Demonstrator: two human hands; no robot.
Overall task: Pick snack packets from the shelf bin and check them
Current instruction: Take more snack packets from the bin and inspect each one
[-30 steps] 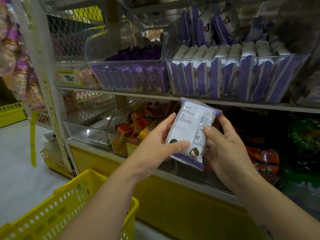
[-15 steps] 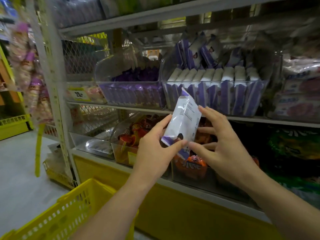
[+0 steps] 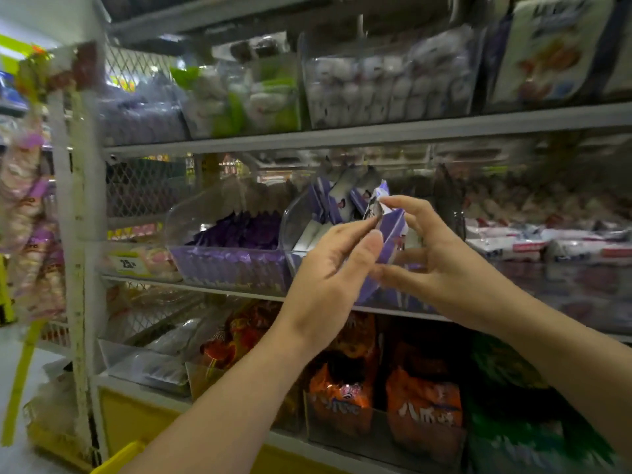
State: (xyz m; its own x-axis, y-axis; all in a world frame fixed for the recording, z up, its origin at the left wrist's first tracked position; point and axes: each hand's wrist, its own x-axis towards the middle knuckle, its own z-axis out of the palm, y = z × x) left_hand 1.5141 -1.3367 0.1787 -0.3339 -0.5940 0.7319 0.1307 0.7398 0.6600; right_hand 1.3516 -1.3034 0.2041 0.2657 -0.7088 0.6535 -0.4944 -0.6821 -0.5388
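Both hands are raised in front of the middle shelf, sharing one purple-and-white foil snack packet (image 3: pixel 391 234). The left hand (image 3: pixel 328 268) pinches the packet's upper edge between thumb and forefinger. The right hand (image 3: pixel 441 265) spans it end to end, forefinger on the top corner and thumb under the bottom, with the other fingers spread loose. The packet is tilted, nearly edge-on to the camera, just in front of the clear plastic shelf bin (image 3: pixel 301 217) that holds more purple-and-white packets.

At the bottom edge a corner of a yellow plastic basket (image 3: pixel 116 456) shows. Left of the bin, a second clear bin (image 3: pixel 229 265) is packed with dark purple wrappers; both sit on a grey metal shelf board (image 3: pixel 191 289). Below it stand orange snack bags (image 3: pixel 424 412) and green bags (image 3: pixel 506 381) above a yellow base panel (image 3: pixel 136 415). The shelf above carries a clear box of white round sweets (image 3: pixel 376 87).

A chipped white upright post (image 3: pixel 78 234) and wire mesh (image 3: pixel 147 189) close the left end. Beyond them are blurred hanging packets (image 3: pixel 24 200) and a pale floor (image 3: pixel 7 350).
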